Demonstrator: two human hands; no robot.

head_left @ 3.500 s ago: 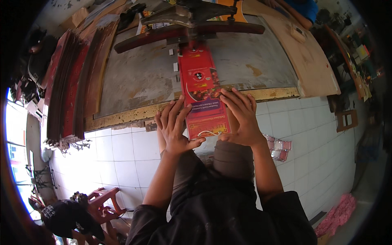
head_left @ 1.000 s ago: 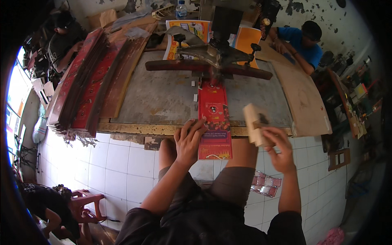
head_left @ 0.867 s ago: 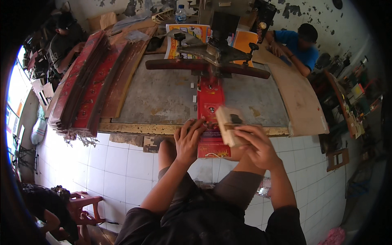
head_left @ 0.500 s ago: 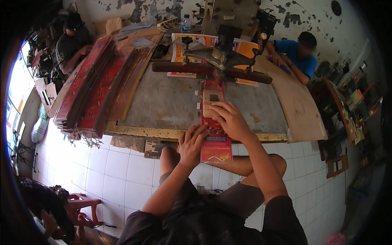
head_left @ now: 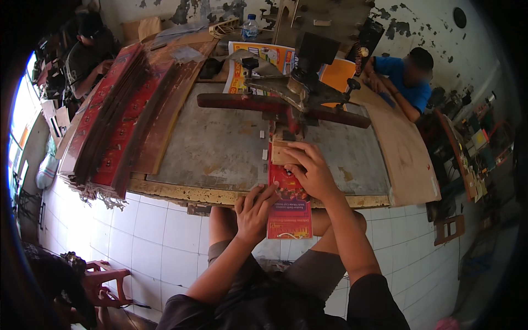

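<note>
In front of me a long red printed card strip (head_left: 289,220) lies across the table edge, its near end with a white cord hanging over. On top of the strip, farther in, sits a pale wooden block (head_left: 280,156). My right hand (head_left: 312,173) has its fingers over the block's right side and its thumb at the near end, gripping it. My left hand (head_left: 254,213) rests at the strip's left edge by the table rim, fingers spread and extended. Above the strip's far part stands a dark metal press (head_left: 297,91) with a long crossbar and screw knobs.
Stacked red printed strips (head_left: 113,137) with cord ends lie on the table's left. Printed sheets (head_left: 236,71) and a water bottle (head_left: 250,27) are behind the press. One person (head_left: 404,82) works at the far right, another (head_left: 88,58) at the far left. A red stool (head_left: 107,280) stands lower left.
My view has shifted, so the table and strip sit lower in the picture. Both hands keep their places at the strip and block, with the left fingers slightly more spread.
</note>
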